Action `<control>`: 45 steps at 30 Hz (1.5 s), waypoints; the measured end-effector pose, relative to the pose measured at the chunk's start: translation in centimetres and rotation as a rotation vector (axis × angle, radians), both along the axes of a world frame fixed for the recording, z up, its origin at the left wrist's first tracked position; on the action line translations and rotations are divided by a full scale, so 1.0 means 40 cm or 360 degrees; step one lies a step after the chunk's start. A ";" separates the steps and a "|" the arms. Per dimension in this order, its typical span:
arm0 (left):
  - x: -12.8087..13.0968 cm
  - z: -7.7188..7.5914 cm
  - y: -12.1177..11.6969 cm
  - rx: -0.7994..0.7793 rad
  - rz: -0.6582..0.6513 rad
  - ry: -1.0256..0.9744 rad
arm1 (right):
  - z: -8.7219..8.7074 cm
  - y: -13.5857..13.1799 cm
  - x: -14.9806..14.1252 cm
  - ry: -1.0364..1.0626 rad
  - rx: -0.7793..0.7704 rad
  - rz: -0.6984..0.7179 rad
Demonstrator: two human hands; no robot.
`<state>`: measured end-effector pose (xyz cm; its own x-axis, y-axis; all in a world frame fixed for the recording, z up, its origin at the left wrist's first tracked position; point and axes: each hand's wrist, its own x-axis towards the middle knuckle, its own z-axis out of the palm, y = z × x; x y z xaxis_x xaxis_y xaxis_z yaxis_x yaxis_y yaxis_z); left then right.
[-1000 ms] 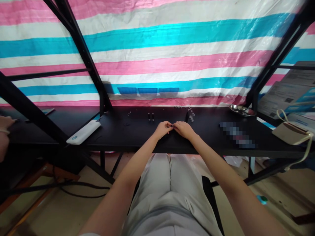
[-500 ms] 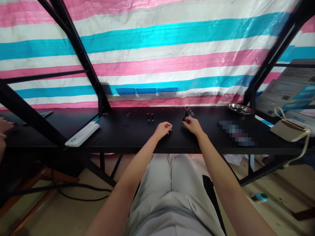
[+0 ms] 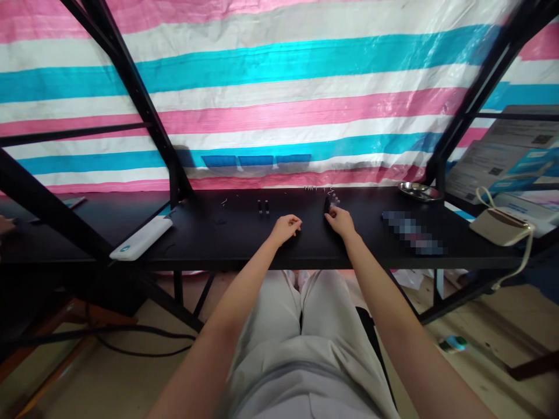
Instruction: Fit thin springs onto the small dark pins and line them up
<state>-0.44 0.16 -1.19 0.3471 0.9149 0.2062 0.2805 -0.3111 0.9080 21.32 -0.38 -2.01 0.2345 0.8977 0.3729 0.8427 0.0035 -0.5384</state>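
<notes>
My left hand rests over the black table with its fingers curled together; what they hold, if anything, is hidden. To its right, my right hand has thumb and fingers closed in a pinch at the near end of a small dark piece. Whether that piece is in the pinch cannot be made out. Just beyond these fingers stand several small clear pieces. Two short dark cylinders with pale ends stand side by side, farther back and left of my left hand.
Along the back edge lie several tiny pale bits. A white oblong device lies left. Rightward are a blurred-out item, a shiny metal dish and a beige bag. Black frame posts slant at both sides.
The view has shifted slightly, moving the table's things a little left in the picture. My right hand's fingers have shifted slightly by the dark piece. My left hand stays curled.
</notes>
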 end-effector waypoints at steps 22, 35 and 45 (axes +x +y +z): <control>-0.007 0.006 -0.010 -0.0009 -0.0003 -0.0011 | 0.007 -0.001 -0.014 -0.0152 -0.0148 -0.0161; -0.010 0.003 -0.007 -0.0012 0.0000 -0.0032 | 0.008 0.010 -0.016 -0.0135 -0.0180 -0.0189; -0.010 0.007 -0.012 -0.0033 0.0001 -0.0059 | 0.014 -0.013 0.018 -0.0081 -0.0231 -0.0288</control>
